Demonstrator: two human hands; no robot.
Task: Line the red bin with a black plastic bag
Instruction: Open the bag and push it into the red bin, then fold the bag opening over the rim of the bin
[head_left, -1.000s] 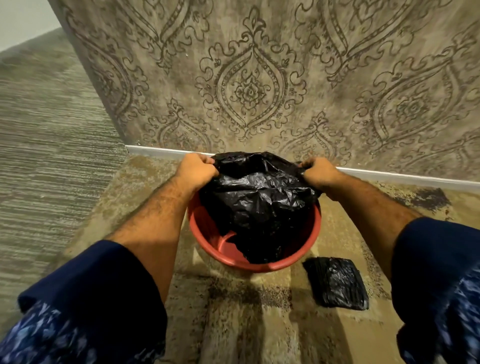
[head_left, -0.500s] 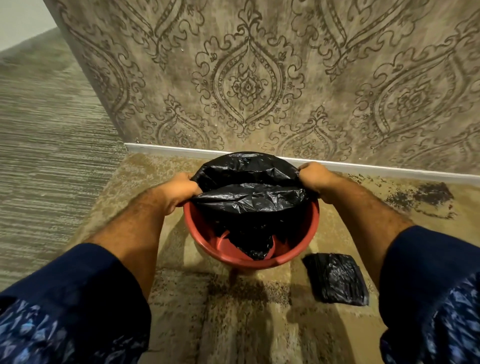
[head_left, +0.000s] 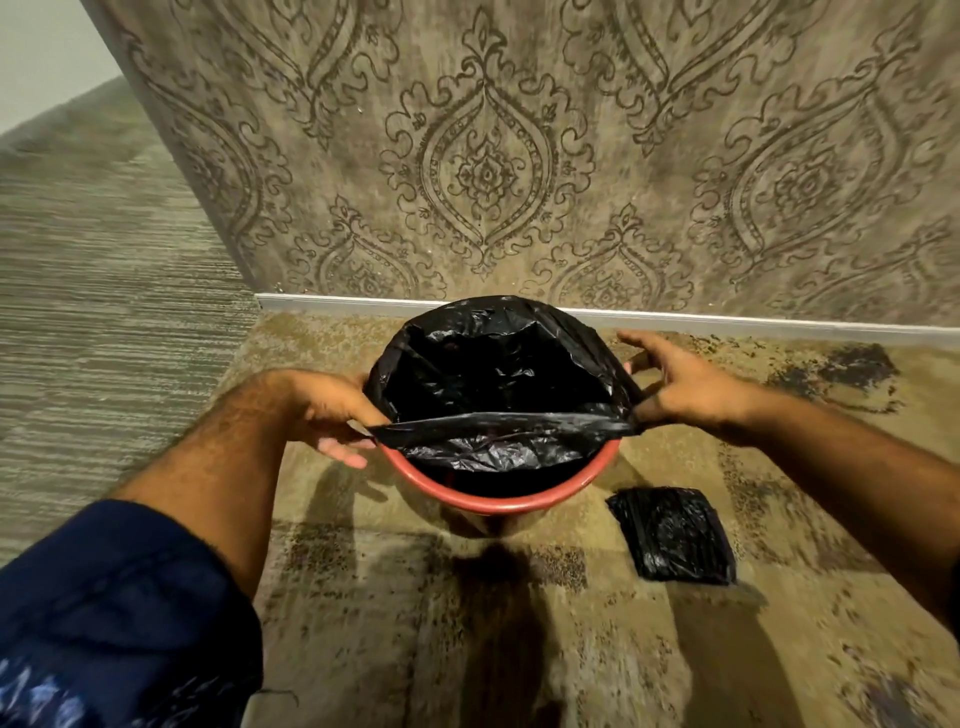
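Note:
A round red bin (head_left: 498, 500) stands on the carpet in front of the patterned wall. A black plastic bag (head_left: 498, 374) hangs inside it with its mouth spread wide. The bag's far edge is folded over the bin's far rim, while its near edge is stretched taut in a straight line above the near rim, which still shows red. My left hand (head_left: 332, 415) pinches the left end of that near edge. My right hand (head_left: 680, 384) pinches the right end, its other fingers spread.
A folded pack of black bags (head_left: 672, 535) lies on the carpet just right of the bin. A white skirting board (head_left: 332, 302) runs along the wall close behind the bin. Striped wall covering fills the left side.
The bag's mouth has been opened out and its far edge now covers the far rim. Both hands moved nearer to me and farther apart, pulling the near edge taut.

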